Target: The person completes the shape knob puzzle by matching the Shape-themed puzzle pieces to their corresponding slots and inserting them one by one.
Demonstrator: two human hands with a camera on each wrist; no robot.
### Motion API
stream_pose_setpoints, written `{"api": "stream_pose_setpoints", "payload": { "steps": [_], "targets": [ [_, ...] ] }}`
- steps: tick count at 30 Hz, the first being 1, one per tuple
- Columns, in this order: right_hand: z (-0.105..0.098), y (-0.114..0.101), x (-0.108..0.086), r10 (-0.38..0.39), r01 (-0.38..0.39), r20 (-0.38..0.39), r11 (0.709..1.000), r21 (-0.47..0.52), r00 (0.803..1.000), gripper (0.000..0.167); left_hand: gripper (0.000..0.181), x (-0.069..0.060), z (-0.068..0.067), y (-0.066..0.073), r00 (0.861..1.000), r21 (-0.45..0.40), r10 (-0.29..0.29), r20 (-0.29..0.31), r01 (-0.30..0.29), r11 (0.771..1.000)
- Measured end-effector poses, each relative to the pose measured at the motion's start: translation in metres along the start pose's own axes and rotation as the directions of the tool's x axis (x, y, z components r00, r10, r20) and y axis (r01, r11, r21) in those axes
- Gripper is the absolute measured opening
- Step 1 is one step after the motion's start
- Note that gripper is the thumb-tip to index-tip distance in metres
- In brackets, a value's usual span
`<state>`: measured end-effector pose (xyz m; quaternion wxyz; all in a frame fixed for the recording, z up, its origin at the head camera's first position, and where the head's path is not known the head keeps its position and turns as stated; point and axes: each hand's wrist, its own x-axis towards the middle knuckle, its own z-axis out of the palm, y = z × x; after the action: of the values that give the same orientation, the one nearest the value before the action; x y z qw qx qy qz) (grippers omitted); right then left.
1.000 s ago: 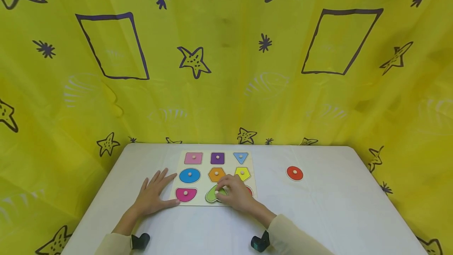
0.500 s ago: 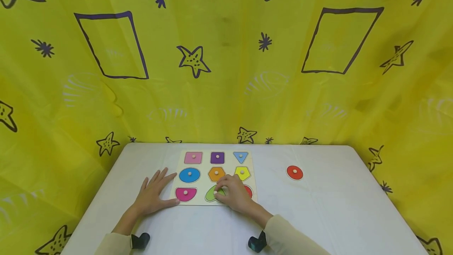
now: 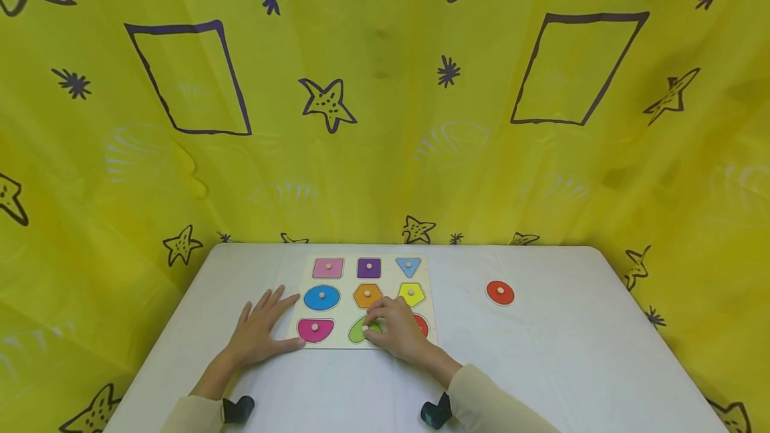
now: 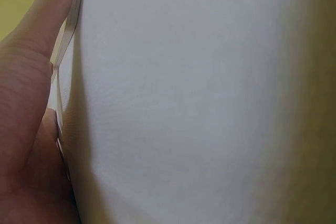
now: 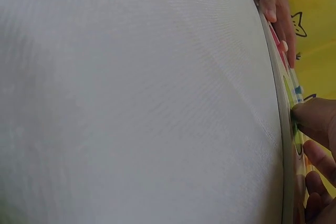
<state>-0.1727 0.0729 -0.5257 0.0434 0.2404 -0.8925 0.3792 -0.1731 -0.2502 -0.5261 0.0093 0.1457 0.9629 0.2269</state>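
Note:
A pale puzzle board (image 3: 347, 313) lies on the white table, set with coloured knobbed shapes. With its thumb and fingertips my right hand (image 3: 398, 329) pinches the knob of a green, apparently heart-shaped puzzle piece (image 3: 356, 331) in the front row. That piece lies flush in the board, partly covered by the hand. Fingers spread, my left hand (image 3: 257, 333) rests at the board's left side, its thumb at the front left corner by a magenta half-round piece (image 3: 315, 331). Behind my right hand shows part of a red shape (image 3: 423, 323) on the board.
A red round piece (image 3: 500, 293) with a knob lies apart on the table (image 3: 565, 346), right of the board. Blue, orange and yellow pieces fill the middle row; pink, purple and light blue the back row. A yellow patterned curtain (image 3: 385, 152) surrounds the table.
The green piece, tilted and raised a second ago, has sunk flat into the board, with my right hand shifting slightly left. My left hand has stayed in place.

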Motion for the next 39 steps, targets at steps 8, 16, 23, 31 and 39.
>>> {"api": "stream_pose_setpoints", "payload": {
  "steps": [8,16,23,31,39],
  "targets": [
    [0.001,0.001,0.0,-0.007,0.007,-0.012,1.0,-0.006,1.0,0.003,0.097,0.0,0.0,0.0,1.0,0.01,0.001,-0.001,-0.001,1.0],
    [0.001,0.001,-0.001,-0.004,0.004,-0.009,1.0,0.004,1.0,0.003,0.098,0.0,-0.001,0.001,1.0,0.01,-0.011,0.009,0.011,1.0],
    [-0.001,0.002,-0.001,0.004,-0.005,0.008,1.0,0.025,1.0,0.004,0.096,0.0,0.001,0.0,1.0,-0.004,0.006,-0.013,-0.006,1.0],
    [-0.013,0.004,-0.005,0.047,-0.046,-0.006,0.99,0.135,0.999,0.01,0.096,0.001,0.005,-0.002,0.999,-0.011,0.03,-0.036,-0.03,0.999],
    [-0.024,0.013,-0.008,0.001,0.01,-0.059,0.982,0.187,0.998,0.012,0.097,0.0,0.003,0.0,1.0,-0.012,0.004,-0.014,-0.004,1.0]
  ]
}}
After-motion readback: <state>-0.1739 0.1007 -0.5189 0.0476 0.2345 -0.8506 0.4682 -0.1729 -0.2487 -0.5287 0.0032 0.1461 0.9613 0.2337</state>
